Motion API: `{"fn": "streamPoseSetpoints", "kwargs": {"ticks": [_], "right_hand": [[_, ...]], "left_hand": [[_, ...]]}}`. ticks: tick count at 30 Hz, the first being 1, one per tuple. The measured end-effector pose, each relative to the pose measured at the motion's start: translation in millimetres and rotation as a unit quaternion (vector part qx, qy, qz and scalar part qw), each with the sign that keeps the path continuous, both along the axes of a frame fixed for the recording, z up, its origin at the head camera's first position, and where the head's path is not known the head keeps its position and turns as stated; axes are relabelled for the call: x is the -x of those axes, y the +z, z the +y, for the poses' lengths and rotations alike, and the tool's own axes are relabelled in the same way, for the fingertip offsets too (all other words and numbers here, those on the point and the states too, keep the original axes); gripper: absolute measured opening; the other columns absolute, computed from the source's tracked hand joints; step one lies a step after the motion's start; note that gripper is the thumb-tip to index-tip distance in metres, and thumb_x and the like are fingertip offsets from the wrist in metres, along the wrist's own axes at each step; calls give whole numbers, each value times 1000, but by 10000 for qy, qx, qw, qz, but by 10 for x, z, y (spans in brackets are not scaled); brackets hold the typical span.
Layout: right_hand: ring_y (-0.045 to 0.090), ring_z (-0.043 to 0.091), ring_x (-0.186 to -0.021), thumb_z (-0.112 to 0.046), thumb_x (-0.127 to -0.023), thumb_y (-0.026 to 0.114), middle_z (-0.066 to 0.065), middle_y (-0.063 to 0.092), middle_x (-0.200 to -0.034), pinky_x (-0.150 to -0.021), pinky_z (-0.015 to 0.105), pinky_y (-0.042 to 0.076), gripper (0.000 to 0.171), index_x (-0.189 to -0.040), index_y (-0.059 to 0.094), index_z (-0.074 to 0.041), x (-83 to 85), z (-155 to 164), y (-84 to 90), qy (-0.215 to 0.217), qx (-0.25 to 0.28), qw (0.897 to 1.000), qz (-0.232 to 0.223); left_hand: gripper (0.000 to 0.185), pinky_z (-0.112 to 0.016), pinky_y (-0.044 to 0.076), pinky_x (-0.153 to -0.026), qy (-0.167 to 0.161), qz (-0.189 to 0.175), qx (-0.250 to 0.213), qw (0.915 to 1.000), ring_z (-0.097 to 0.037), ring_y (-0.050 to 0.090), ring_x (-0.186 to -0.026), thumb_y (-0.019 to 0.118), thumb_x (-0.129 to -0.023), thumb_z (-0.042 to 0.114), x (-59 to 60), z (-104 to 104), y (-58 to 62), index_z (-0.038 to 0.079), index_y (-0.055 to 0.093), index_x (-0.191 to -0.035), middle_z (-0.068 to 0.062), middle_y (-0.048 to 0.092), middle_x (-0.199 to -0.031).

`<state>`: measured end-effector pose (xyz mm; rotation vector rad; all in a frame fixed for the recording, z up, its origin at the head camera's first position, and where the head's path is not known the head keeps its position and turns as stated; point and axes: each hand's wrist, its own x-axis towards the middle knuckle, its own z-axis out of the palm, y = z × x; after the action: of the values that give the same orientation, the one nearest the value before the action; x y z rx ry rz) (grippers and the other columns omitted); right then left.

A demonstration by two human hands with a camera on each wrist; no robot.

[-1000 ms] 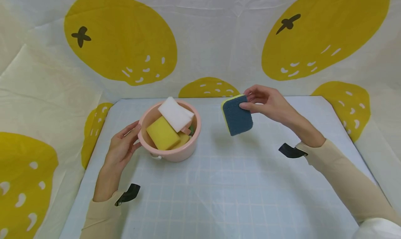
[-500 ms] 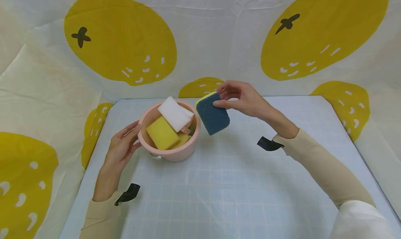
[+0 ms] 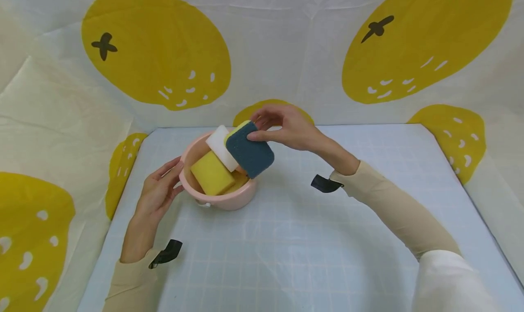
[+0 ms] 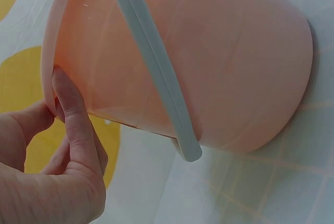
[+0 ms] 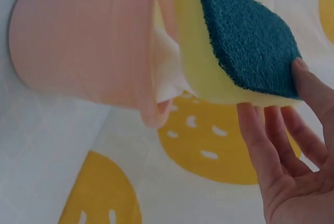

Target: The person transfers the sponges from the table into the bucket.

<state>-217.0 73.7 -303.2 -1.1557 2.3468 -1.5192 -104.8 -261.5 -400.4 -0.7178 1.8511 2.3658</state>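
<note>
A pink bucket [image 3: 229, 203] stands on the table with sponges inside: a yellow sponge [image 3: 213, 173] and a white one [image 3: 221, 149] show above its floor. My left hand [image 3: 159, 191] pinches the bucket's left rim between thumb and fingers; the left wrist view shows the fingers [image 4: 75, 125] against the outer wall under the rim. Over the right side of the opening, my right hand [image 3: 288, 128] holds a scouring sponge [image 3: 250, 150] by its upper right corner, thumb on the dark blue-green scrub face. Its yellow foam side [image 5: 195, 51] faces the bucket. The scouring sponge hides part of the contents.
A pale grey-blue handle [image 4: 156, 67] hangs down the bucket's outer wall. The table [image 3: 286, 248] has a light checked cover. Behind and beside it hangs a white cloth [image 3: 282, 43] printed with big yellow fruits.
My right hand has carried the scouring sponge leftward, from well right of the bucket to above its right side. The left hand and the bucket stay in place.
</note>
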Motion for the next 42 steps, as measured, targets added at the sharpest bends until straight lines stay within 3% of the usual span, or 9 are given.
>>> {"fn": "streamPoseSetpoints", "kwargs": {"ticks": [9,15,22,34,42], "right_hand": [[68,14,-95,-17,-87,85,3,72,-107,-87,29,59,38,-120,72,-5,9,-364,-39,618,-230,9971,371],[67,12,-97,-21,-89,84,2,71,-110,-85,29,59,36,-121,73,-8,1,-507,-106,1014,-574,9928,288],[66,14,-100,-19,-92,80,6,72,-119,-89,24,57,39,-128,71,-4,-48,-631,-190,1354,-1016,9848,396],[64,16,-107,-17,-98,72,7,70,-121,-94,22,54,34,-129,68,-3,-139,-686,-230,1374,-1293,9799,655],[65,19,-110,-18,-96,76,7,72,-120,-100,22,50,34,-125,70,-1,-269,-811,-229,1469,-1367,9685,1478]], "left_hand": [[79,-22,56,-89,40,-35,-8,10000,-11,62,-117,85,-81,43,5,-7,-25,21,54,-151,1,51,-149],[82,-22,55,-91,28,-97,-43,9999,-12,60,-120,86,-79,45,21,-5,-17,22,53,-151,1,50,-152],[81,-23,57,-88,-9,-42,-160,9999,-12,61,-117,85,-82,42,26,1,-12,18,52,-152,-1,52,-148],[83,-22,57,-88,59,-89,-176,9998,-12,59,-120,86,-81,42,15,-7,-7,19,51,-153,-1,50,-151],[83,-22,57,-88,30,-152,-195,9997,-9,61,-117,86,-81,42,4,-9,13,20,51,-153,2,54,-146]]}}
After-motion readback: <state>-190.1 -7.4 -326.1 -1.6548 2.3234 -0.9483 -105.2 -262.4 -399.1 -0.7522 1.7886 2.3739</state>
